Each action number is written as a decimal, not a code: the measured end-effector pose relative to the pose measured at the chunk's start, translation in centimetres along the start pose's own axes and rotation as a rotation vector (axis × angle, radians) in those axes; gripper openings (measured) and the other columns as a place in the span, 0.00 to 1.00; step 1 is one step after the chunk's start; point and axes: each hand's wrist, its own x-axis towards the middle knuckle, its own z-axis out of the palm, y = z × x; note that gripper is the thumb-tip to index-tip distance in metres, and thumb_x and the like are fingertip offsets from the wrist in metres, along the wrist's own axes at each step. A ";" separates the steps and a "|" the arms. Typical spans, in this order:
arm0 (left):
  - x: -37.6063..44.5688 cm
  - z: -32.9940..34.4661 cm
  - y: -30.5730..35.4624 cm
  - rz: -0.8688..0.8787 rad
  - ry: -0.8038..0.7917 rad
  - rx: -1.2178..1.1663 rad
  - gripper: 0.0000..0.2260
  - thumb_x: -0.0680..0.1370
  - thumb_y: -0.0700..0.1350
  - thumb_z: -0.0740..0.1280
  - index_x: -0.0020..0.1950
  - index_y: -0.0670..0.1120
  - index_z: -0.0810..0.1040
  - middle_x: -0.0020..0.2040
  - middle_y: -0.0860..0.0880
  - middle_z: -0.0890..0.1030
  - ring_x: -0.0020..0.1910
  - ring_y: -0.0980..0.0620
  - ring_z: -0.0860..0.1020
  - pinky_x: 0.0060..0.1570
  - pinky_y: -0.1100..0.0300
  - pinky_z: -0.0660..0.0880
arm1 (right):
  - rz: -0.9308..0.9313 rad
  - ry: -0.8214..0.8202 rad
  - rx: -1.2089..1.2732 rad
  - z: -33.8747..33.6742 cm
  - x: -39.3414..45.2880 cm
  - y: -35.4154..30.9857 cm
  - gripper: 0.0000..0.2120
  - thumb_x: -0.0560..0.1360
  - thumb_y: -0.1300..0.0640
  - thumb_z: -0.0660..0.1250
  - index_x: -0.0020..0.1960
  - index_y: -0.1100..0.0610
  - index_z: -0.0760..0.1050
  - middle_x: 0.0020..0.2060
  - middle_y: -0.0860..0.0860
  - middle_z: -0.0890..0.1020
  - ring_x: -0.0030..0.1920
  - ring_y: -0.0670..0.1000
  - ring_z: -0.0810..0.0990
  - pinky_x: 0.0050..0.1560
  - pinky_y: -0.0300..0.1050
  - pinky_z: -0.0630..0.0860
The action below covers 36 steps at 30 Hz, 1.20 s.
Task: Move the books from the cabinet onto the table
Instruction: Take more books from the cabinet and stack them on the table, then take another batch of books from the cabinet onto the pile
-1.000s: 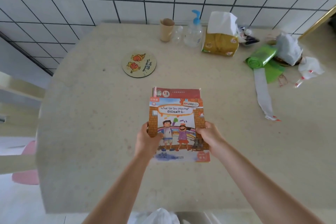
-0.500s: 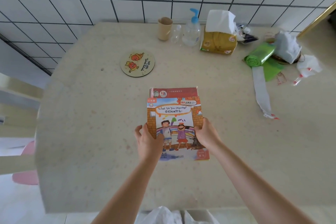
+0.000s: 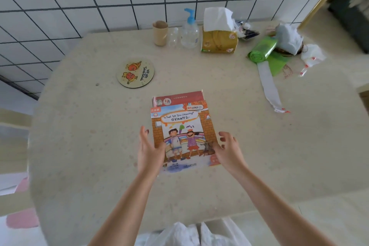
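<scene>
Both hands, left hand point(image 3: 148, 152) and right hand point(image 3: 227, 151), are spread beside the books point(image 3: 182, 132), whose long axis points away across the tabletop point(image 3: 79, 146).

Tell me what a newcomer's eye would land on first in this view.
First, the bright picture book titled "What Are You Drawing?", lying mid-table on a red book that peeks out at its far edge. The left hand and right hand flank its near corners, fingers spread. Next, the round cartoon coaster to the far left, and the green bag roll by the tissue pack along the tiled wall.
</scene>
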 end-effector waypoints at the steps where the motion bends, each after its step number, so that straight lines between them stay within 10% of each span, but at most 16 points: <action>1: -0.1 0.0 0.1 0.065 0.021 0.031 0.32 0.78 0.47 0.64 0.78 0.52 0.51 0.76 0.51 0.64 0.72 0.47 0.66 0.67 0.46 0.65 | -0.010 0.034 0.008 -0.3 -0.3 0.5 0.21 0.77 0.55 0.63 0.69 0.56 0.67 0.63 0.55 0.72 0.61 0.54 0.75 0.60 0.50 0.73; 13: -5.7 6.7 5.0 0.628 -0.164 0.198 0.13 0.75 0.37 0.66 0.59 0.45 0.76 0.55 0.50 0.83 0.55 0.51 0.80 0.54 0.63 0.71 | -0.010 0.428 0.092 -5.2 -8.9 8.4 0.15 0.76 0.63 0.63 0.63 0.59 0.72 0.56 0.55 0.77 0.56 0.56 0.78 0.56 0.47 0.72; 36: -49.4 21.9 -11.2 1.013 -1.099 0.515 0.12 0.75 0.40 0.65 0.56 0.51 0.76 0.42 0.56 0.82 0.42 0.56 0.81 0.47 0.55 0.79 | 0.593 1.039 0.368 -5.7 -49.0 40.0 0.15 0.76 0.63 0.63 0.63 0.59 0.73 0.53 0.54 0.78 0.52 0.52 0.78 0.53 0.41 0.70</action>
